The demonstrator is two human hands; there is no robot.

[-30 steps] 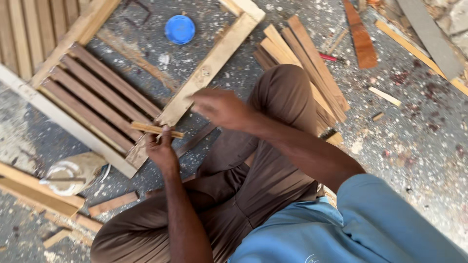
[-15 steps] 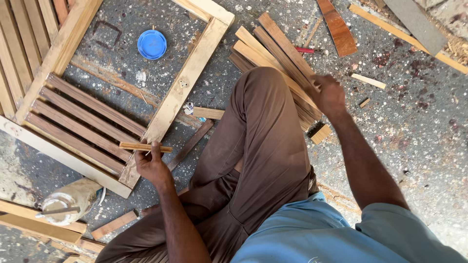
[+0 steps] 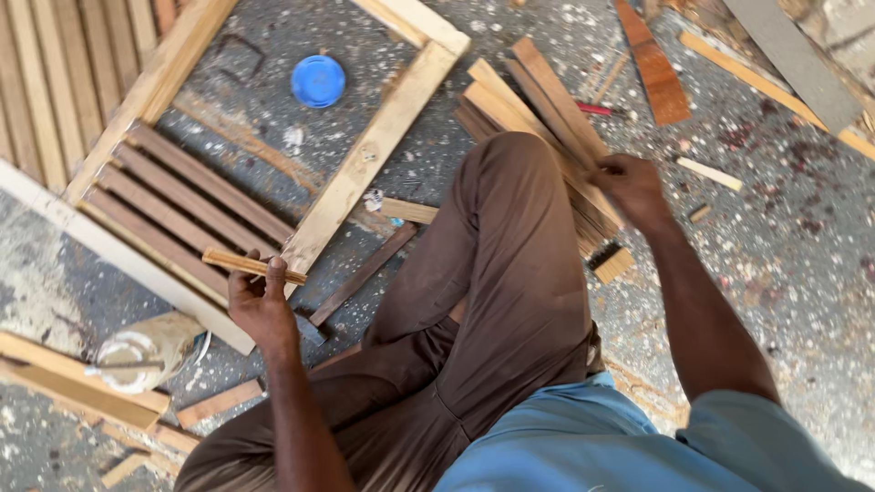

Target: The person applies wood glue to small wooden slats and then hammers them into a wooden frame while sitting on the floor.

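Left hand (image 3: 262, 305) grips a thin wooden slat (image 3: 253, 266) between thumb and fingers, slat crossing just above the fingertips, over the near corner of the slatted wooden frame (image 3: 365, 164). Right hand (image 3: 631, 187) closed on the stack of wood strips (image 3: 538, 109), far right beside the knee.

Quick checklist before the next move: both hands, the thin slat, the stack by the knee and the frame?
1. Left hand grips thin pale wooden slat: ok.
2. Slat held over the slatted wooden frame: ok.
3. Right hand on the stack of brown wooden strips: ok.
4. Strip actually gripped in right hand: cannot tell.
5. Round blue lid lies inside the frame opening, apart from both hands: ok.
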